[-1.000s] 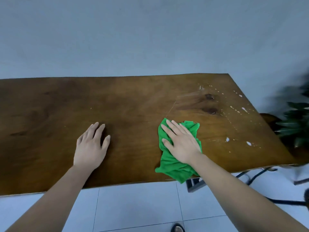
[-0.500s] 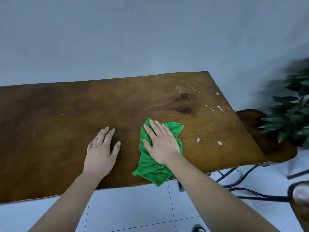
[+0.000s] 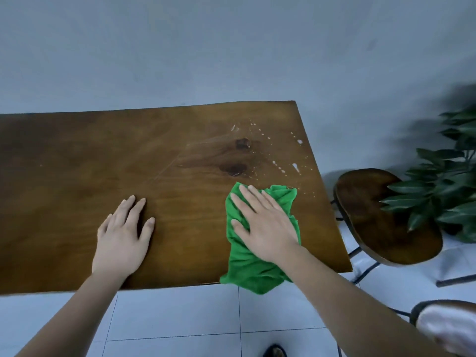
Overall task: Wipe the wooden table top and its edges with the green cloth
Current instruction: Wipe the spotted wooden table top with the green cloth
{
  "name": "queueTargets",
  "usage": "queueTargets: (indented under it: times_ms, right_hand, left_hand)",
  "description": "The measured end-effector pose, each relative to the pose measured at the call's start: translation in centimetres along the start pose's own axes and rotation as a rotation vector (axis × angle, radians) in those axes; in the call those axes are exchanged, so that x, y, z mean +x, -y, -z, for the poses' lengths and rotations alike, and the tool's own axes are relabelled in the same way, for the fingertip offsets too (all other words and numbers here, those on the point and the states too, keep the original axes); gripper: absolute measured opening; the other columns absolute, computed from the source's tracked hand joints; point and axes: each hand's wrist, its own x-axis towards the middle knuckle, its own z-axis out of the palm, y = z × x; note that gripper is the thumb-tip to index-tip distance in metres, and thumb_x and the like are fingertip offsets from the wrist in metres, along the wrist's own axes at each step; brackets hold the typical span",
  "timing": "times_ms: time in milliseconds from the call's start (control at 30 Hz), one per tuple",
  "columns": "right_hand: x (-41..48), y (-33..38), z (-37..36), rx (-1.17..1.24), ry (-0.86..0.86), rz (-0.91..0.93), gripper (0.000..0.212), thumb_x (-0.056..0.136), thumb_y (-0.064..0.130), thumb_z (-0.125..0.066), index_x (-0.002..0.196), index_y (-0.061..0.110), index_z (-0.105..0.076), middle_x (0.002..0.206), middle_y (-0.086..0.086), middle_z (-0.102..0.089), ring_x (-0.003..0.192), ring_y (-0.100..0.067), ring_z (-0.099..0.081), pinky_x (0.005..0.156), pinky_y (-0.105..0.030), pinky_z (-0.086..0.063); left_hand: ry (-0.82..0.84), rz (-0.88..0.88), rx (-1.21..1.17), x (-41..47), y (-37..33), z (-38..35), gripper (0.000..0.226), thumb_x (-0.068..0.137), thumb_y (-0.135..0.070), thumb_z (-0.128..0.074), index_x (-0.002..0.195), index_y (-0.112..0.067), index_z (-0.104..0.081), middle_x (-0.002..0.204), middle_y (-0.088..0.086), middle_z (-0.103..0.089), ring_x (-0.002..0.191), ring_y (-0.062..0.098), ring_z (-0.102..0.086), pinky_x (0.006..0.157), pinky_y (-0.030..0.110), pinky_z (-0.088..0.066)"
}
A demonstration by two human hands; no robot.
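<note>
Behind the wooden bench (image 3: 77, 202) a plain grey-blue wall is seen, and pale floor tiles lie below its near edge. At the right, a dark wooden stool (image 3: 381, 217) and a leafy plant (image 3: 443, 181) stand just beside the bench end.

The green cloth (image 3: 247, 264) is spread on the right part of the bench top, and its lower corner hangs a little over the near edge. The right hand (image 3: 265, 225) is laid flat on the cloth with the fingers stretched out; nothing is gripped, the cloth is only pressed down under the palm. The left hand (image 3: 123, 235) is also open and is rested flat on the bare wood, well apart from the cloth, probably as a support.

Small white drops (image 3: 296, 167) are scattered on the wood beyond the cloth, toward the far right corner, beside two dark knots in the grain. This part is judged to be not yet wiped.

The cloth looks soft, thin and very light, with many folds. It will probably bunch up or slide out if it is pushed only by the fingertips, so it is better held in the middle under the whole palm. For the edges, the hanging corner could be wrapped over the rim and pinched between thumb and fingers. The polished wood looks smooth, so the cloth should glide on it easily.
</note>
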Motion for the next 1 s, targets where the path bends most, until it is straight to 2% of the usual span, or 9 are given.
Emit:
queueTargets:
  times_ms: [267, 367, 467, 567, 633, 733, 800, 900, 1000]
  right_hand:
    - [-0.2, -11.4, 2.1, -0.065, -0.026, -0.158, 0.071, 0.112, 0.065, -0.011, 0.176, 0.033, -0.012, 0.184, 0.007, 0.0, 0.168, -0.011, 0.007, 0.137, -0.039, 0.003]
    - [0.8, -11.7, 2.0, -0.039, -0.041, -0.286, 0.07, 0.114, 0.062, -0.013, 0.176, 0.031, -0.011, 0.184, 0.004, -0.001, 0.169, -0.014, 0.005, 0.137, -0.039, 0.003]
    - [1.5, -8.5, 2.0, -0.046, -0.017, -0.382, 0.074, 0.111, 0.064, -0.001, 0.175, 0.026, 0.001, 0.183, -0.002, 0.01, 0.168, -0.021, 0.013, 0.137, -0.044, 0.003]
    - [1.7, -2.2, 1.3, -0.069, 0.042, -0.283, 0.076, 0.107, 0.066, 0.011, 0.171, 0.023, 0.015, 0.178, -0.007, 0.022, 0.166, -0.028, 0.021, 0.136, -0.05, 0.004]
    - [1.7, 2.7, 0.6, -0.032, 0.07, -0.165, 0.076, 0.107, 0.066, 0.01, 0.171, 0.023, 0.016, 0.177, -0.007, 0.024, 0.165, -0.028, 0.024, 0.136, -0.052, 0.007]
    - [1.9, 10.1, -1.2, -0.006, 0.092, 0.062, 0.075, 0.11, 0.064, 0.001, 0.173, 0.024, 0.007, 0.18, -0.006, 0.017, 0.167, -0.027, 0.02, 0.135, -0.051, 0.008]
    - [2.4, 13.9, -2.7, 0.002, 0.099, 0.217, 0.074, 0.112, 0.059, -0.013, 0.175, 0.021, -0.007, 0.183, -0.005, 0.002, 0.169, -0.024, 0.009, 0.135, -0.05, 0.004]
    - [3.4, 15.8, -4.1, -0.016, 0.096, 0.338, 0.075, 0.111, 0.056, -0.029, 0.174, 0.015, -0.022, 0.183, -0.004, -0.015, 0.169, -0.02, -0.003, 0.136, -0.046, -0.002]
    - [4.6, 13.6, -3.6, -0.029, 0.1, 0.413, 0.074, 0.111, 0.058, -0.03, 0.174, 0.02, -0.022, 0.183, -0.001, -0.012, 0.169, -0.016, -0.003, 0.136, -0.043, 0.001]
  left_hand:
    - [-0.014, 0.008, 0.004, 0.0, -0.4, 0.0, 0.077, 0.107, -0.073, -0.016, 0.169, -0.031, -0.034, 0.178, -0.003, -0.031, 0.164, 0.023, -0.027, 0.133, 0.055, -0.02]
    - [-0.018, 0.002, 0.004, 0.0, -0.3, -0.1, 0.076, 0.108, -0.073, -0.017, 0.169, -0.031, -0.035, 0.177, -0.003, -0.031, 0.164, 0.024, -0.028, 0.132, 0.056, -0.021]
    - [-0.022, -0.001, 0.005, -0.1, -0.2, -0.1, 0.069, 0.112, -0.068, -0.023, 0.169, -0.031, -0.035, 0.177, -0.003, -0.031, 0.164, 0.023, -0.026, 0.132, 0.055, -0.021]
    - [-0.021, 0.006, 0.004, -0.2, -0.4, 0.0, 0.065, 0.112, -0.062, -0.03, 0.169, -0.031, -0.036, 0.178, -0.003, -0.03, 0.165, 0.023, -0.025, 0.133, 0.053, -0.019]
    - [-0.015, 0.006, 0.007, -0.2, -0.4, 0.1, 0.064, 0.112, -0.061, -0.03, 0.169, -0.031, -0.035, 0.178, -0.003, -0.029, 0.165, 0.022, -0.024, 0.133, 0.053, -0.019]
    - [-0.016, 0.006, 0.006, -0.1, -0.2, -0.1, 0.063, 0.113, -0.06, -0.031, 0.169, -0.032, -0.036, 0.178, -0.004, -0.029, 0.165, 0.02, -0.024, 0.133, 0.051, -0.019]
    - [-0.021, 0.006, 0.001, -0.1, -0.1, -0.2, 0.061, 0.114, -0.058, -0.027, 0.168, -0.032, -0.036, 0.178, -0.005, -0.029, 0.165, 0.018, -0.023, 0.133, 0.051, -0.019]
    - [-0.024, -0.011, -0.007, -0.1, 0.1, -0.3, 0.063, 0.112, -0.049, -0.016, 0.169, -0.032, -0.036, 0.178, -0.004, -0.03, 0.165, 0.017, -0.024, 0.133, 0.051, -0.021]
    - [-0.027, -0.005, -0.015, -0.1, 0.0, -0.2, 0.064, 0.111, -0.052, -0.018, 0.168, -0.031, -0.038, 0.178, -0.004, -0.03, 0.165, 0.018, -0.024, 0.133, 0.051, -0.021]
